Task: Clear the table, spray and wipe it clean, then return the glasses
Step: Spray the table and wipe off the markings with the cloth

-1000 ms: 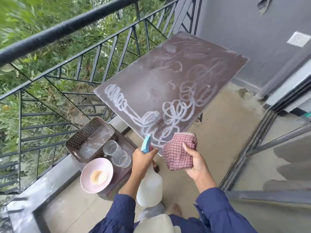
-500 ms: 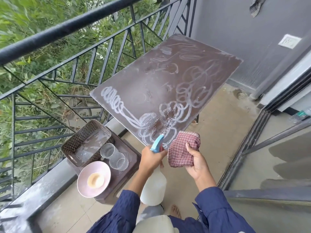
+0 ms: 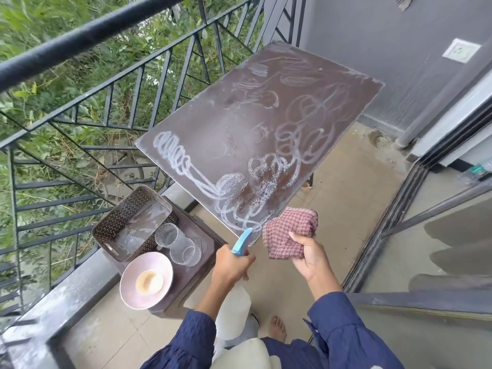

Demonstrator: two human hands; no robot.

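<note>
The brown table (image 3: pixel 213 129) stands bare, marked with white scribbles and a foamy wet patch near its front corner. My left hand (image 3: pixel 231 265) grips a white spray bottle (image 3: pixel 234 310) with a blue nozzle, which points at that corner. My right hand (image 3: pixel 308 257) holds a bunched red checked cloth (image 3: pixel 290 230) just off the table's front edge. Three clear glasses (image 3: pixel 178 243) stand on a low brown stool (image 3: pixel 207 251) to the left, beside a pink plate (image 3: pixel 146 280) and a brown perforated basket (image 3: pixel 127 217).
A black metal railing (image 3: pixel 106 97) runs along the left with greenery beyond. A grey wall (image 3: pixel 372 35) with a socket closes the far side. Sliding door tracks (image 3: pixel 386 225) and a glass panel lie to the right. My bare foot (image 3: pixel 278 328) stands on the tiled floor.
My view has shifted, so the table, stool and hands sit slightly differently in frame. My hands hold the bottle and cloth as before. The foam patch by the front corner looks wetter.
</note>
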